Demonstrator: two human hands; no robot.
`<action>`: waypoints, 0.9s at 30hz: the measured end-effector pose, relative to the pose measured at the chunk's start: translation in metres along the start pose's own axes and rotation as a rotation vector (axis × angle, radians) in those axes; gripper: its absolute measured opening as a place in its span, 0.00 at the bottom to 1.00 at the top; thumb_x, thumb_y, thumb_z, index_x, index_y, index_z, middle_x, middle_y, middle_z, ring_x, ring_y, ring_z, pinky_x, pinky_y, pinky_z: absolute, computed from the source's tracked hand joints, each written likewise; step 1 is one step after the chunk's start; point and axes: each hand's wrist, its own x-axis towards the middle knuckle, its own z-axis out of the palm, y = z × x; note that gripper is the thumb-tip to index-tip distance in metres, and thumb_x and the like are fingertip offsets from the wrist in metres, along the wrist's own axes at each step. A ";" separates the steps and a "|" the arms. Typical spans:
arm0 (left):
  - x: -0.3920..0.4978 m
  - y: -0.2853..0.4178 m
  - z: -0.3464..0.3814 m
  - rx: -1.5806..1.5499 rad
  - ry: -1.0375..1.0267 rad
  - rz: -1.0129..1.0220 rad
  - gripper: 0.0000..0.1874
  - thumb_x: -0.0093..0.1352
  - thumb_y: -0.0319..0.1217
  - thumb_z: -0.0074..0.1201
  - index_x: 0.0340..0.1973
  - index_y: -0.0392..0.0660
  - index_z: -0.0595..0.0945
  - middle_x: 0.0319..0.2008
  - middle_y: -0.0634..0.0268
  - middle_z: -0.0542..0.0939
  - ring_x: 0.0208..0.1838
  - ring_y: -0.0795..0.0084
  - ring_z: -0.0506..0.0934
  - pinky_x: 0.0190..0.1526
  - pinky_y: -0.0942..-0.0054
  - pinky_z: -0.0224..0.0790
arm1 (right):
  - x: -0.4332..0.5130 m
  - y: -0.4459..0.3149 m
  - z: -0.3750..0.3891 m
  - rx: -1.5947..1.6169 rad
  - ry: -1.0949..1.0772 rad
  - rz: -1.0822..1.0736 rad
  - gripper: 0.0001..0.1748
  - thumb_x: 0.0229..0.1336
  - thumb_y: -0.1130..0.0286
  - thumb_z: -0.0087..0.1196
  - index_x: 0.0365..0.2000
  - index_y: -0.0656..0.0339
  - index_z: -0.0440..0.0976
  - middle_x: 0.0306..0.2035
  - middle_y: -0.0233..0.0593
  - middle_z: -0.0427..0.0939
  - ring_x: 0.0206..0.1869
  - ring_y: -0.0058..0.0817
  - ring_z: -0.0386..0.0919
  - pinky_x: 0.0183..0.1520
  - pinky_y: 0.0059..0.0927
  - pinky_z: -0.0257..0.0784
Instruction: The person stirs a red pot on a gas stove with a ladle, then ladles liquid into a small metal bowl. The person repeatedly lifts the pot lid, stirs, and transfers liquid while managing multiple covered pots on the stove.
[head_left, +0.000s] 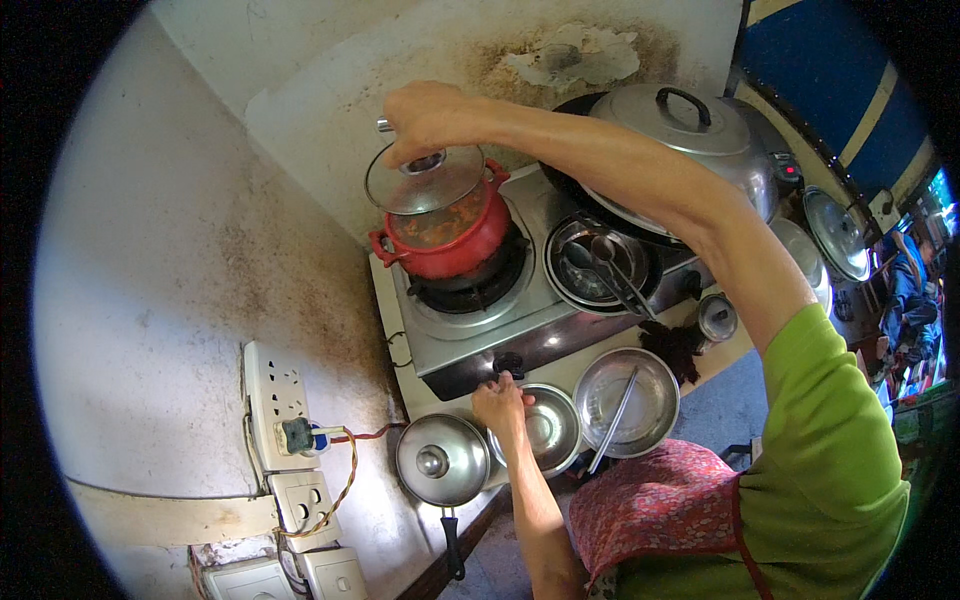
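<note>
My right hand (429, 124) reaches across the stove and grips a glass lid (450, 187) near its knob. The lid is tilted above a red two-handled pot (457, 251) that stands on the left burner. Orange-brown food in liquid (442, 227) shows inside. A short piece of shiny metal (385, 124) sticks out beside this hand; most of it is hidden. My left hand (501, 405) is at the stove front, its fingers on a black control knob (509, 365) of the steel gas stove (465, 337).
Below the stove are a lidded saucepan (442, 459), a steel bowl (553, 427) and a steel pan with chopsticks (645, 405). A bowl with spoons (577, 277) sits on the right burner. Behind are a big lidded wok (630, 112) and wall sockets with wires (277, 390) at left.
</note>
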 end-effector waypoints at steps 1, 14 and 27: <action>0.007 0.000 0.001 0.034 -0.033 -0.047 0.13 0.70 0.28 0.59 0.27 0.32 0.75 0.18 0.57 0.78 0.15 0.70 0.78 0.10 0.75 0.66 | -0.001 -0.001 0.000 0.010 -0.003 0.003 0.27 0.41 0.52 0.70 0.29 0.69 0.82 0.30 0.56 0.83 0.36 0.51 0.84 0.39 0.49 0.79; 0.025 -0.024 0.024 -0.079 -0.053 -0.129 0.11 0.71 0.27 0.56 0.27 0.34 0.77 0.16 0.52 0.81 0.14 0.66 0.79 0.10 0.76 0.58 | -0.005 0.001 0.005 0.037 -0.034 -0.006 0.25 0.39 0.55 0.70 0.28 0.71 0.82 0.30 0.58 0.83 0.36 0.52 0.84 0.38 0.49 0.79; 0.032 -0.031 0.023 -0.143 -0.089 -0.135 0.09 0.72 0.24 0.53 0.32 0.29 0.78 0.18 0.49 0.81 0.17 0.62 0.81 0.12 0.74 0.57 | -0.011 -0.006 0.009 0.006 -0.045 0.051 0.23 0.38 0.57 0.70 0.28 0.69 0.83 0.29 0.56 0.83 0.36 0.50 0.84 0.39 0.47 0.79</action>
